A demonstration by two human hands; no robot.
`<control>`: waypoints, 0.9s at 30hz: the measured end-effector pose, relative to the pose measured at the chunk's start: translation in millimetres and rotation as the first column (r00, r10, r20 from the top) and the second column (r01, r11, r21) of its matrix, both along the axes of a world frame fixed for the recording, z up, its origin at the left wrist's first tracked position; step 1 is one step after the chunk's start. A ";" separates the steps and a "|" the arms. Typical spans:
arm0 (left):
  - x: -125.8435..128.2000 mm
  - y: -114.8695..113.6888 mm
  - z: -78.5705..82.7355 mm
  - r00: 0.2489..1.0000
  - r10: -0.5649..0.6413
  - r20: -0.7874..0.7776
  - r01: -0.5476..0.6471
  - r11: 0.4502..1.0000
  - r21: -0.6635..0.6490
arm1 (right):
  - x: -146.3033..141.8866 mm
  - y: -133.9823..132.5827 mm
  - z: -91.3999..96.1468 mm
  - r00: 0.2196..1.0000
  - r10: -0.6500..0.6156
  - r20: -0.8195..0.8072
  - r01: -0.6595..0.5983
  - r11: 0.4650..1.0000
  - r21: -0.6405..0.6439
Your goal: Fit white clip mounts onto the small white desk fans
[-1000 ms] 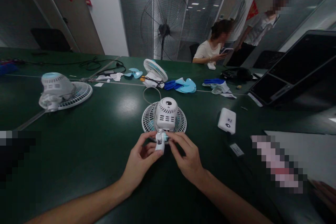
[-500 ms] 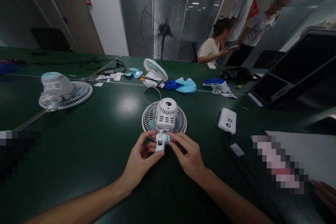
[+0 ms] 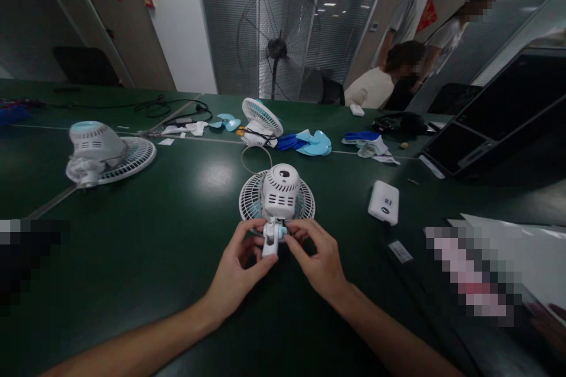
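A small white fan (image 3: 281,194) lies grille-down on the green table, its motor housing facing up and its neck bracket (image 3: 270,242) pointing toward me. My left hand (image 3: 241,265) pinches that bracket from the left, thumb at its lower end and fingers by its upper side. On the bracket's right side sits a light-blue knob (image 3: 282,231). My right hand (image 3: 319,254) has its thumb and index finger closed on the knob; the other fingers are curled behind and partly hidden.
Another fan (image 3: 97,150) lies at left. Farther back are a third fan (image 3: 262,121), loose blue blades (image 3: 316,143) and gloves (image 3: 371,144). A white power bank (image 3: 383,202) with a cable lies right. A black case (image 3: 499,112) stands at far right; people are behind the table.
My right fingers have shifted slightly around the knob, while my left hand keeps its hold. The seated person in the background has turned and leaned right; papers at right have moved.
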State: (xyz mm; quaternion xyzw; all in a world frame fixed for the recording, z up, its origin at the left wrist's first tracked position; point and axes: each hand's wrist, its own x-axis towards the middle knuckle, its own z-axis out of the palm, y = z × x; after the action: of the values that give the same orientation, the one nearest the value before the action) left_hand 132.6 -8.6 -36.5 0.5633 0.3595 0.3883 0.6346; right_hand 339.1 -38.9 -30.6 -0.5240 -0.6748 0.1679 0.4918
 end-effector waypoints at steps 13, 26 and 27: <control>1.1 0.6 11.7 0.999 0.044 -0.017 -0.043 0.995 0.085 | 1.8 -0.2 2.6 0.995 0.064 0.079 -0.074 0.990 0.119; 1.4 -0.3 12.7 0.999 0.026 -0.032 -0.023 0.994 0.106 | 2.1 1.8 1.8 0.999 0.013 -0.043 -0.015 0.999 -0.042; 1.2 -0.4 12.0 0.999 0.023 -0.033 -0.019 0.994 0.110 | 1.5 1.9 1.4 0.998 0.015 -0.060 -0.019 0.998 -0.065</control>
State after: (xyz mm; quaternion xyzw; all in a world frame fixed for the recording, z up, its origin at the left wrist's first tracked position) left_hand 133.8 -9.0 -24.5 0.6000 0.3545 0.4043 0.5923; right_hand 340.6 -37.0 -29.2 -0.5287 -0.6587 0.2095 0.4927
